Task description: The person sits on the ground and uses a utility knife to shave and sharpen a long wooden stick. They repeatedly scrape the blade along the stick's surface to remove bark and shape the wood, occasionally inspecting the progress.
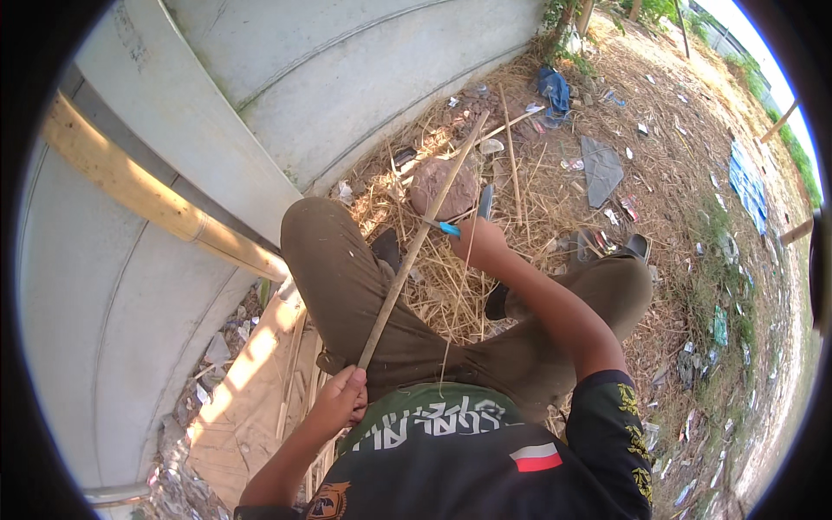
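My left hand [343, 399] is closed around the near end of a long, thin wooden stick [400, 282], which slants up across my left thigh. The stick's far end passes over a reddish-brown stone [457, 186]. In my right hand [482, 245] is a small knife with a blue handle [449, 229]; its short blade meets the stick just before the stone. A thin, pale strip [456, 321] hangs down from beside my right hand toward my lap. Behind that hand stands a flat grey-blue piece [486, 203]; I cannot tell what it is.
Straw and litter cover the ground. Loose sticks [511, 160] lie beyond the stone. A concrete wall [347, 69] and a bamboo pole [165, 191] stand at left, above boards [247, 433]. Farther right are a grey slab [600, 171], a blue cloth [555, 88] and a blue sheet [747, 186].
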The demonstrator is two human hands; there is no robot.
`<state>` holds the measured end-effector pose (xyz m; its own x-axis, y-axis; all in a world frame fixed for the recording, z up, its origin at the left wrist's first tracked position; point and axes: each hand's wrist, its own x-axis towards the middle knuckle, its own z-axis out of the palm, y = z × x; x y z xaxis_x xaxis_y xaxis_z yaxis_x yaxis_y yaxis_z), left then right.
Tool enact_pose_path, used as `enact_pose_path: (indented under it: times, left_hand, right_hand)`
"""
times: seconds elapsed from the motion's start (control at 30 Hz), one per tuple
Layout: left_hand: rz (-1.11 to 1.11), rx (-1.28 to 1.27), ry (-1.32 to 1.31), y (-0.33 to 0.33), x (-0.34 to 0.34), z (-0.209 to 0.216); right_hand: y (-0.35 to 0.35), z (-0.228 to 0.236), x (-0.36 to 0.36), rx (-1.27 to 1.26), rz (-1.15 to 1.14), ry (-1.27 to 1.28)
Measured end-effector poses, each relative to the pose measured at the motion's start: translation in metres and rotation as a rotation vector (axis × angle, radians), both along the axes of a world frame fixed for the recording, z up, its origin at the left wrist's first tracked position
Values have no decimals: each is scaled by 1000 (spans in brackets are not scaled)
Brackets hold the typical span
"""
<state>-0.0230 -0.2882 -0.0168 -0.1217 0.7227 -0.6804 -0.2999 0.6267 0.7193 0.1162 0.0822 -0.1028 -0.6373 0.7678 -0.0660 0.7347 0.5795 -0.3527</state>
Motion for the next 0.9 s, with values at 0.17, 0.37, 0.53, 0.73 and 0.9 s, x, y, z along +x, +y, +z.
enact_pose_path:
  times: [0.17,0.37,0.53,0.73,0.9]
  left_hand:
    - [121,137,-178,23,16,9]
    - [202,349,-249,72,28,24]
    - [181,451,-210,94,41,37]
    - [115,460,-201,96,62,47]
    - [46,348,-239,91,82,45]
  right_hand:
    - [-80,25,-15,-177,39,199]
    - [-141,43,-5,-61,59,459]
    - [-145,48,3,202,98,661]
    - [-144,66,12,292,38,731]
    - [-95,71,15,123,-329,470]
